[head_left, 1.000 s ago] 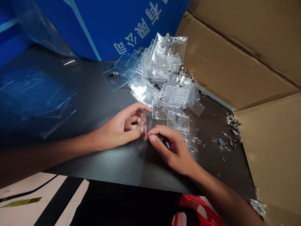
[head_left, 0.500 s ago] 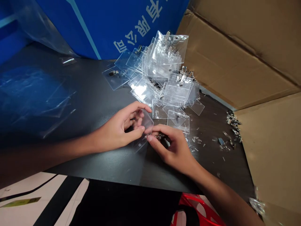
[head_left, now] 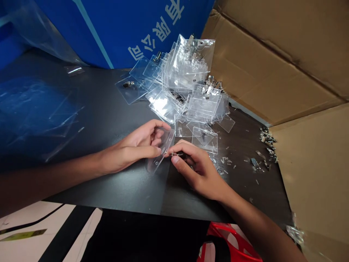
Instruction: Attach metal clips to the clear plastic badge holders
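Observation:
My left hand (head_left: 137,145) pinches a clear plastic badge sleeve (head_left: 160,154) by its upper edge, just above the dark table (head_left: 114,109). The sleeve hangs tilted, its punched hole toward me. My right hand (head_left: 197,169) is closed on a small metal clip (head_left: 176,154), whose tip touches the sleeve's right edge. Both hands meet at the table's middle. Beyond them lies a heap of clear badge sleeves with clips (head_left: 188,83).
Loose metal clips (head_left: 265,145) and small plastic scraps (head_left: 226,162) are scattered at the right. Cardboard walls (head_left: 272,62) rise at the right and back, a blue panel (head_left: 122,25) at the back left. Clear plastic bags (head_left: 40,109) lie at the left. A red object (head_left: 226,243) shows below the table's edge.
The sleeve has tilted from near upright to slanting toward me. My right hand has kept the clip against its edge, and both hands shifted slightly.

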Motion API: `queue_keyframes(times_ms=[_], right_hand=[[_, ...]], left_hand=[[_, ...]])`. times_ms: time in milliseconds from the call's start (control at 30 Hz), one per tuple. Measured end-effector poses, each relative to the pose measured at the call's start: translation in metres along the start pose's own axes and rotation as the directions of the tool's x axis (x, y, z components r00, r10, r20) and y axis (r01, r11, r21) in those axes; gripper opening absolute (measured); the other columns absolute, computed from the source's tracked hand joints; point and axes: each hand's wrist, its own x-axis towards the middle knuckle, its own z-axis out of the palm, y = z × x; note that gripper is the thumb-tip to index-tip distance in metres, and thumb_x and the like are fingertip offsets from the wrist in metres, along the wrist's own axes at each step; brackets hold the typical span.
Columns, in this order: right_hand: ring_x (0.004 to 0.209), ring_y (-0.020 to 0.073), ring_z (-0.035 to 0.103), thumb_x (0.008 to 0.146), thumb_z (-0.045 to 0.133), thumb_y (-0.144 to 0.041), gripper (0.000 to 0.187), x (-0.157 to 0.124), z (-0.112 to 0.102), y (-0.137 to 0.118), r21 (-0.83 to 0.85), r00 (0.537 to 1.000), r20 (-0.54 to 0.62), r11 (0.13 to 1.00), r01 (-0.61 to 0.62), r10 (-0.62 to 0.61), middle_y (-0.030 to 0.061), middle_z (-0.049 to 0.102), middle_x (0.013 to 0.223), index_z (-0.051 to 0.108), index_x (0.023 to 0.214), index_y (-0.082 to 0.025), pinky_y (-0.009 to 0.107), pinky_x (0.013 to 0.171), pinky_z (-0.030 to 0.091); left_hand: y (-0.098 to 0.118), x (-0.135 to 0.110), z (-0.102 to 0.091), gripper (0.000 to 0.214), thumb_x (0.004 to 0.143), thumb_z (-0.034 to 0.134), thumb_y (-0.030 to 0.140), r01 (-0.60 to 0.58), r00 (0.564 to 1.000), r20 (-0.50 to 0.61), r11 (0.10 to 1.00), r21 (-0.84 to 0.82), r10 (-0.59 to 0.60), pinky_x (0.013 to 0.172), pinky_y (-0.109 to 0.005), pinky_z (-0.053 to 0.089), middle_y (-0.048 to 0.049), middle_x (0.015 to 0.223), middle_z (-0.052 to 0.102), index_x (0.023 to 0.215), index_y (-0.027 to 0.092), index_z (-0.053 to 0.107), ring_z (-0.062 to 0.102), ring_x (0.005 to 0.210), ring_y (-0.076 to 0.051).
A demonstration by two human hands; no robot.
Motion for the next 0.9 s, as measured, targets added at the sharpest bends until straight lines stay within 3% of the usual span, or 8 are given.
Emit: queue_keyframes(times_ms=[167, 300, 667, 900], right_hand=[[0.084, 0.0177, 0.065, 0.114, 0.058, -0.021, 0.012, 0.000, 0.002, 0.003, -0.213, 0.987, -0.033, 0.966, 0.149, -0.159, 0.0025, 0.068, 0.093, 0.069, 0.108, -0.022, 0.032, 0.079, 0.052], [0.079, 0.0153, 0.061, 0.115, 0.061, -0.023, 0.017, 0.000, 0.002, 0.003, -0.137, 0.994, -0.012, 0.984, 0.110, -0.113, -0.0012, 0.064, 0.086, 0.065, 0.099, -0.023, 0.029, 0.076, 0.049], [0.086, 0.0159, 0.061, 0.116, 0.059, -0.023, 0.014, -0.001, 0.000, 0.001, -0.058, 0.991, 0.008, 0.989, 0.136, -0.136, 0.0006, 0.065, 0.093, 0.068, 0.105, -0.021, 0.031, 0.081, 0.048], [0.089, 0.0182, 0.061, 0.119, 0.051, -0.027, 0.019, 0.000, -0.004, -0.001, -0.058, 0.988, 0.092, 0.990, 0.131, -0.125, 0.0021, 0.063, 0.096, 0.065, 0.108, -0.022, 0.033, 0.084, 0.050]], left_hand=[[-0.006, 0.001, -0.004, 0.062, 0.096, 0.087, 0.045, -0.005, 0.999, 0.035, 0.999, 0.048, 0.003, 0.077, -0.030, 0.048, 0.0019, 0.097, 0.044, 0.146, 0.026, 0.055, 0.048, 0.087, -0.016], [-0.002, 0.002, -0.003, 0.058, 0.099, 0.085, 0.043, -0.017, 0.999, 0.047, 0.996, 0.089, 0.012, 0.079, -0.030, 0.047, 0.0020, 0.101, 0.043, 0.143, 0.028, 0.051, 0.050, 0.090, -0.017], [0.013, 0.005, 0.002, 0.044, 0.097, 0.084, 0.041, -0.031, 0.997, 0.081, 0.970, 0.243, 0.012, 0.069, -0.030, 0.037, 0.0036, 0.091, 0.039, 0.128, 0.023, 0.058, 0.039, 0.081, -0.016], [0.015, 0.007, 0.004, 0.043, 0.090, 0.088, 0.033, -0.007, 1.000, 0.018, 0.960, 0.281, 0.002, 0.074, -0.030, 0.040, 0.0028, 0.094, 0.045, 0.120, 0.021, 0.059, 0.044, 0.084, -0.015]])
